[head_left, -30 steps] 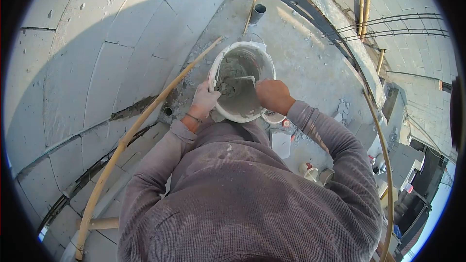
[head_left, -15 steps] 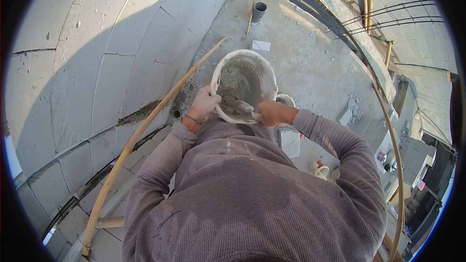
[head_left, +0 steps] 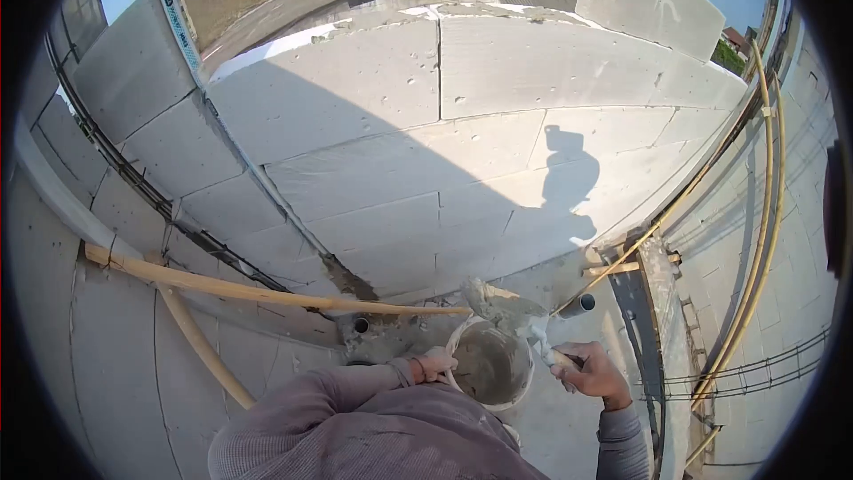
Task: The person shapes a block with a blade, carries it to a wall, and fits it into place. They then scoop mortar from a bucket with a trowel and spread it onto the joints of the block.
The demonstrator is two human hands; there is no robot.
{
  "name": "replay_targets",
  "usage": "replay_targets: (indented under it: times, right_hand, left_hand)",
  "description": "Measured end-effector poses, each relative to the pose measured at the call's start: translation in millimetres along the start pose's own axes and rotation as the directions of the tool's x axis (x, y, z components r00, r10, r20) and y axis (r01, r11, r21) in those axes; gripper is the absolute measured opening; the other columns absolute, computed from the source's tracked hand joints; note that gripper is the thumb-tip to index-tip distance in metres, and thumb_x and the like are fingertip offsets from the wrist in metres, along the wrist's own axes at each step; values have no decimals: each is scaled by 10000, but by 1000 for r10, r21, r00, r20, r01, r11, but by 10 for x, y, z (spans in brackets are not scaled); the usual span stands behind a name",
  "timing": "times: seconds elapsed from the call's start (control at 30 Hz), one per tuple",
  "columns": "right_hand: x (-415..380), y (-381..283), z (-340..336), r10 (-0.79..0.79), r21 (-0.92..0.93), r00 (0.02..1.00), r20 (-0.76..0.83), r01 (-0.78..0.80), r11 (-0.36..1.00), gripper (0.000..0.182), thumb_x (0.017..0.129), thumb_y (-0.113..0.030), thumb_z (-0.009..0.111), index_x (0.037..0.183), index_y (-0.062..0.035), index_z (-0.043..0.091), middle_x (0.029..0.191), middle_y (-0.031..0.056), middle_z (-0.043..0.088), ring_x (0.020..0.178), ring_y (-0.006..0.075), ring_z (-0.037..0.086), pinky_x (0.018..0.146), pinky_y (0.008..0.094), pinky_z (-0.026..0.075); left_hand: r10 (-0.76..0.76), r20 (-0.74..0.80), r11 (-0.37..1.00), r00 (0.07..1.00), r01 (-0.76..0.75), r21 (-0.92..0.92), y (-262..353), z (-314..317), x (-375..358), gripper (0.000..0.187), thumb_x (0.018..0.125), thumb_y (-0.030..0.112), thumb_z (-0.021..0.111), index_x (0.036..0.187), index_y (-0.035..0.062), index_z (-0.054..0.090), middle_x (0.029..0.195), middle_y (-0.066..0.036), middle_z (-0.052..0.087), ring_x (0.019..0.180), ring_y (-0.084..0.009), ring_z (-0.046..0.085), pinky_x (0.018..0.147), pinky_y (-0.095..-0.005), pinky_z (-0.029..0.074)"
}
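A round bucket (head_left: 491,364) with grey mortar inside is low in the middle, in front of my body. My left hand (head_left: 434,364) is closed on its left rim. Right of the bucket, my right hand (head_left: 590,375) grips the handle of a trowel (head_left: 508,307). The trowel's blade is above the bucket's far rim and carries grey mortar. A wall of large pale blocks (head_left: 355,107) rises beyond the bucket.
A wooden pole (head_left: 267,292) runs from the left toward the bucket. Long thin poles (head_left: 764,213) and steel bars (head_left: 755,373) are at the right. A dark pipe (head_left: 586,302) stands on the floor. One loose-looking block (head_left: 644,2) tops the wall.
The view has swung up and round to the block wall. The trowel has come out of the bucket with mortar on it, and my right hand has moved away from the rim.
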State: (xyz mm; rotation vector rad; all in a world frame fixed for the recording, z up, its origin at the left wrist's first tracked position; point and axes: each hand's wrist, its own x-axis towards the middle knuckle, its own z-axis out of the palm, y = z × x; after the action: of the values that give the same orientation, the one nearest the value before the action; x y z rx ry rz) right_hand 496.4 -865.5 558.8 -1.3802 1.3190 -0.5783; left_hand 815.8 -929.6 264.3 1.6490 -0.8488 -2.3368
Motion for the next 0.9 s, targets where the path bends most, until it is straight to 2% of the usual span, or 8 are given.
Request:
replay_targets:
  times: [0.07,0.1,0.13,0.37,0.47,0.57,0.73,0.9]
  right_hand:
    - [196,-706,32,-305,-70,951,-49,302,951,339,942,-89,716,1241,65,669,726,45,655,558,96,610,516,253,474]
    - [370,-1226,12,-432,-107,900,-68,424,900,351,943,-70,707,1257,75,648,733,54,658,562,101,617,522,253,479]
    - [512,-1754,-35,-372,-188,928,-10,364,912,319,951,-64,692,1229,84,642,761,68,658,581,106,629,533,258,488]
    - [1809,-3872,200,-858,-885,506,85,434,168,315,905,-219,699,1094,32,693,906,236,712,785,419,675,756,459,538]
    - [2086,-4049,371,-807,-960,586,68,259,107,331,899,-239,699,1112,15,709,969,259,721,865,434,701,796,497,545]
    - [2207,-3960,656,-779,-986,624,68,161,43,355,895,-220,697,1167,7,695,1018,241,715,873,437,702,794,499,562]
    - [2074,-3907,1130,-806,-972,570,158,233,-25,346,907,-185,682,1185,22,677,1005,226,704,836,394,716,751,470,578]
    - [2269,-4057,1277,-858,-971,495,139,237,-21,327,933,-187,659,1180,27,673,996,217,695,824,394,718,742,467,587]
  left_hand:
    - [-4,49,999,999,6,-39,-175,-194,265,167,852,46,714,988,61,618,887,-92,610,800,-311,673,722,-507,648]
    - [386,322,659,864,-503,559,-276,-385,510,208,825,95,754,990,85,628,886,-102,634,811,-337,678,735,-495,625]
    - [410,701,-164,584,-708,686,-384,-500,740,252,799,145,795,991,109,637,886,-112,658,821,-362,684,748,-484,602]
    - [440,664,-198,604,-657,728,-376,-644,773,159,886,213,646,1003,142,727,914,-107,702,831,-342,694,728,-464,563]
    - [425,652,-197,628,-639,744,-432,-790,847,163,876,223,656,987,128,729,939,-107,709,842,-336,696,730,-450,567]
    - [368,237,684,899,-435,586,-659,-942,1136,271,715,224,782,965,141,719,891,-101,724,800,-356,708,736,-460,572]
    - [402,556,-248,727,-498,831,-589,-1053,1134,184,867,196,633,920,111,788,833,-122,734,731,-315,713,649,-436,573]
    - [301,486,-198,821,-445,874,-509,-1051,1130,190,826,203,653,956,146,779,890,-99,732,761,-318,709,673,-408,572]
